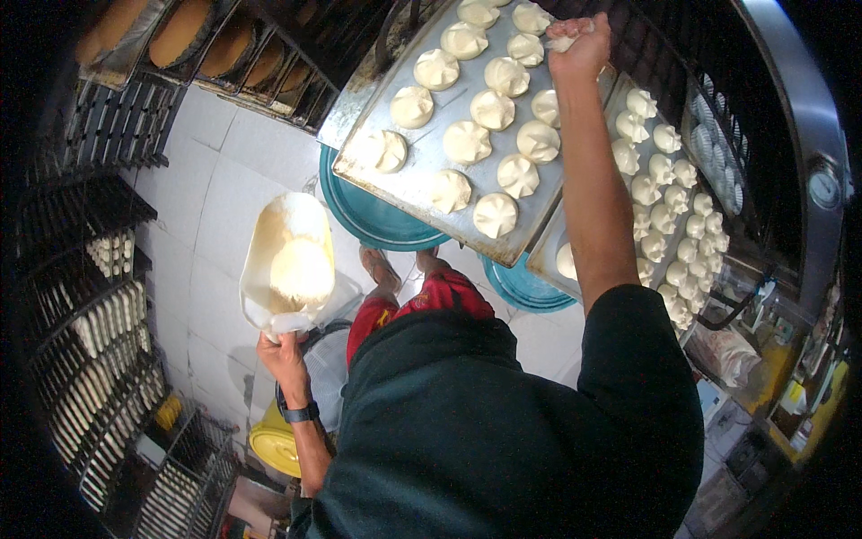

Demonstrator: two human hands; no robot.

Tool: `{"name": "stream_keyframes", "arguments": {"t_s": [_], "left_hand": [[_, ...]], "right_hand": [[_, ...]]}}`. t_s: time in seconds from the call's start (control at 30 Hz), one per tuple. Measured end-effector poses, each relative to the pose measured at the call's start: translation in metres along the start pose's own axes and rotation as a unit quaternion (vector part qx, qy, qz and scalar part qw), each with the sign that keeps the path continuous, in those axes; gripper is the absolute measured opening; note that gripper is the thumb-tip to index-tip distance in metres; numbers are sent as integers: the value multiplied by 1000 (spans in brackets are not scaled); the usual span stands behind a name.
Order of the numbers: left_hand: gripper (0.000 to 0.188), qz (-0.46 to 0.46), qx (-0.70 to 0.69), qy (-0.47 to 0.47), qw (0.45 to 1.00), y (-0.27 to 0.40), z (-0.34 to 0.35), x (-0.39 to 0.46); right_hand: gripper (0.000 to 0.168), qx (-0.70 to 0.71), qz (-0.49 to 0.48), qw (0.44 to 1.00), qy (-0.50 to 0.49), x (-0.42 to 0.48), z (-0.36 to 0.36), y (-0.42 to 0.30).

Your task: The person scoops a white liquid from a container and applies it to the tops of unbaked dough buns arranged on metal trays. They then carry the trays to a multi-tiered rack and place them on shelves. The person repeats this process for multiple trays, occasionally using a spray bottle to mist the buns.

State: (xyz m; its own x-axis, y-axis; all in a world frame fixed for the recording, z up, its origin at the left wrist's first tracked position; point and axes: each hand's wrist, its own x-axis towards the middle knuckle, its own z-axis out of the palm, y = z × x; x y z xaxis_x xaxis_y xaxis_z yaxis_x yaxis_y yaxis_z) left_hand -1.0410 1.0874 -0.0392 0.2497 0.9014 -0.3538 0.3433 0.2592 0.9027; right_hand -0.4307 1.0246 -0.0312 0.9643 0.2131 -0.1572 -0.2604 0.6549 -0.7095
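Observation:
My left hand (286,364) grips the handle of a white scoop (252,296), held out over the floor at the left. A mound of pale powder or fine crumbs (301,276) lies in the scoop, partly washed out by glare. My right hand (580,50) is curled over the far right side of a metal baking tray (431,178), with some whitish, crumbly stuff at its fingers. Rows of round dough pieces (495,215) with pleated or cut tops sit spaced on that tray. My right forearm hides part of a second tray (547,250) of similar dough pieces (662,168).
Teal round tubs (377,212) stand beneath the trays. Racks with filled trays (111,323) line the left, and loaf-like baked goods (182,34) fill a rack at upper left. A metal oven-like frame with a dial gauge (823,186) is at right. A yellow lid (275,441) lies below my left arm.

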Motion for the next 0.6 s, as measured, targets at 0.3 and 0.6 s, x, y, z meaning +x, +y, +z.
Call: {"name": "stream_keyframes", "arguments": {"t_s": [0.3,0.6], "left_hand": [[11,3,8,-9,1000,5,13,-3],[10,8,-5,-13,1000,12,35,0]], "right_hand": [[41,27,7,995,-95,43,-50,-15],[44,-52,-67,995,55,38,-60,-81]]}}
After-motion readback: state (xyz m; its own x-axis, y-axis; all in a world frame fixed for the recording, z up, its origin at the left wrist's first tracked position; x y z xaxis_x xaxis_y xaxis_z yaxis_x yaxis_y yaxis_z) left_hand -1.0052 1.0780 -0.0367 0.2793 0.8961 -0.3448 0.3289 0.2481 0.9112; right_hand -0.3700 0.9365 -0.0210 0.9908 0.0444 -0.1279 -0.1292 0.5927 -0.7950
